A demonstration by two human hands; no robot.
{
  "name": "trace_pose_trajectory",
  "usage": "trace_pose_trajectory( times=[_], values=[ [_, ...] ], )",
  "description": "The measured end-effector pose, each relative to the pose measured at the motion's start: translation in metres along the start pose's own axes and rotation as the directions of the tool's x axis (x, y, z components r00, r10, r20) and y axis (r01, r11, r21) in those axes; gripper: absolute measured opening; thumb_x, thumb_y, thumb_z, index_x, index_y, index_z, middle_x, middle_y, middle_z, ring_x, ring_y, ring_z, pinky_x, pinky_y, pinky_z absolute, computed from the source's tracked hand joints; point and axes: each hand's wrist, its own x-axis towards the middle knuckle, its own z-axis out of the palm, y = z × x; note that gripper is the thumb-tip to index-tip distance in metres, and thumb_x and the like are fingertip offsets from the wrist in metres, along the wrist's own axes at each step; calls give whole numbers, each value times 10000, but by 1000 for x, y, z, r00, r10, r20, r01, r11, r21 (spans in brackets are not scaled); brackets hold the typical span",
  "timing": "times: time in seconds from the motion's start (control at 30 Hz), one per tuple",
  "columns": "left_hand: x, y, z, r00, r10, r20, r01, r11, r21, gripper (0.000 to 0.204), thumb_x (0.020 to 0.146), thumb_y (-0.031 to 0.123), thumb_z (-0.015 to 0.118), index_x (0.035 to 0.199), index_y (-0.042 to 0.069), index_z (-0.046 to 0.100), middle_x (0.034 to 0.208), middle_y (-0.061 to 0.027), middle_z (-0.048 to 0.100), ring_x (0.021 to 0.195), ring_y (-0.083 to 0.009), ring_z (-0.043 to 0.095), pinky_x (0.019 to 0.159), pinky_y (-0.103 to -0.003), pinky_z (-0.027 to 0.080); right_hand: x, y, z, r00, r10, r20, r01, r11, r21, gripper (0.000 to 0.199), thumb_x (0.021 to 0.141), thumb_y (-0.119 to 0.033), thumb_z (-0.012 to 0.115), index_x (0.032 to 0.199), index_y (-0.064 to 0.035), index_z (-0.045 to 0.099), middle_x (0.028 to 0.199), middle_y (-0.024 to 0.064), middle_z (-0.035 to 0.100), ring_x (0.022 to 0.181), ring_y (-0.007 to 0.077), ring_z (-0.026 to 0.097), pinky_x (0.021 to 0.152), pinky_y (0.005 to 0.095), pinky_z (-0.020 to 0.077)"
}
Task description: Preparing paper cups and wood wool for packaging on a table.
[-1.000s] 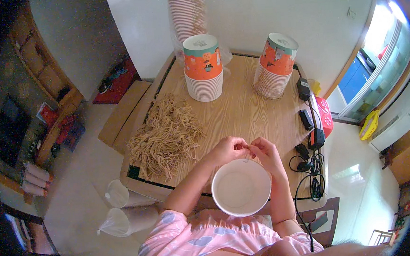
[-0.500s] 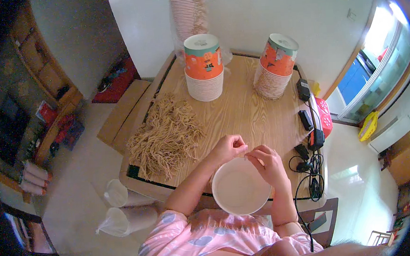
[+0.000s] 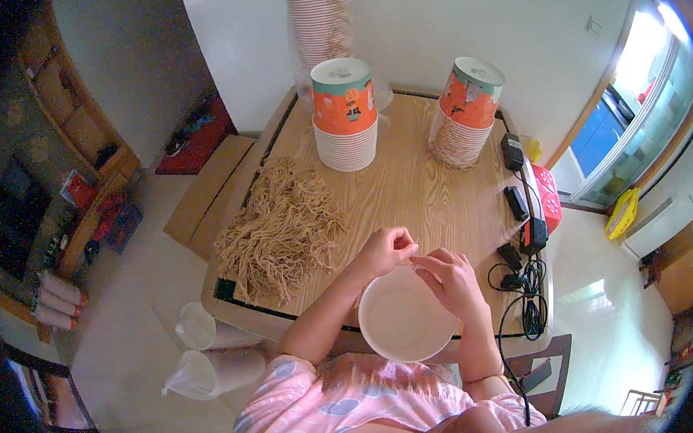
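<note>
An open white paper bucket [image 3: 409,324] stands at the table's near edge, close against my body, its pale inside facing up. Above its far rim my left hand [image 3: 388,250] is closed with the fingertips pinched. Right beside it, my right hand [image 3: 447,278] is closed too, thumb and forefinger pressed together and almost touching the left fingertips. Whatever is pinched between them is too small to make out. A loose heap of tan twine [image 3: 284,228] lies left of my hands.
Upside-down stacks of orange-and-green paper buckets stand at the back, one in the middle [image 3: 344,113] and one at the right [image 3: 467,110]. Behind them rises a bagged stack [image 3: 319,28]. Black adapters and a coiled cable [image 3: 534,300] line the right edge. A cardboard box [image 3: 210,197] sits left.
My right hand has shifted slightly up and left, bringing its fingertips closer to the left ones. The left hand has hardly moved, and the bucket stays in place.
</note>
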Motion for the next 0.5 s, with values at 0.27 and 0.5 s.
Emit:
trace_pose_trajectory(
  times=[0.27,0.5],
  values=[
    [0,-1,-2,999,-11,-35,13,999,51,155,816,148,657,750,33,577,658,8,585,609,-69,524,578,-257,455,-1,5,3,998,41,49,-41,999,11,163,832,-213,599,946,-108,652,858,60,609,823,260,585,743,382,423],
    [-1,6,-3,1000,-23,-10,24,996,81,158,812,151,662,751,30,580,670,1,596,616,-71,531,590,-258,461,2,3,8,992,126,-15,-125,991,41,136,820,-186,613,884,-69,636,814,86,621,757,263,602,697,370,447]
  ],
)
